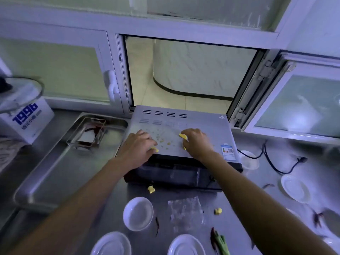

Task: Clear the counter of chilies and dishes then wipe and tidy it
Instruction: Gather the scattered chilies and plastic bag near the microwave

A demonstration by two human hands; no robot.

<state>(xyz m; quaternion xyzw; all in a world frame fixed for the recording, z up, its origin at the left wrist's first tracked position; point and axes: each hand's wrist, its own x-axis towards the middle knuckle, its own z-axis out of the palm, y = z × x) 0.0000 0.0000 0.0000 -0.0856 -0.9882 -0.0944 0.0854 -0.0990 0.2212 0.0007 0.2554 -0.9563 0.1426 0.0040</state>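
Observation:
Both hands are on top of a grey countertop oven [202,126]. My left hand [137,148] lies palm down with a yellow food piece [155,149] at its fingertips. My right hand [196,142] has its fingers curled over another yellow piece [183,136]. Small yellow crumbs [161,139] lie scattered between them. On the steel counter [239,196] in front stand a white bowl [138,213] and white plates [112,244] [186,245] [295,188]. Red and green chilies [219,241] lie at the front, with more chilies [318,218] to the right.
A steel tray [55,173] with a small metal frame [88,133] sits to the left. A white box marked 1996 [27,116] stands under a glass lid [20,92]. A crumpled plastic bag [185,212], loose yellow pieces [151,189] [218,211] and a black power cord [276,162] lie on the counter.

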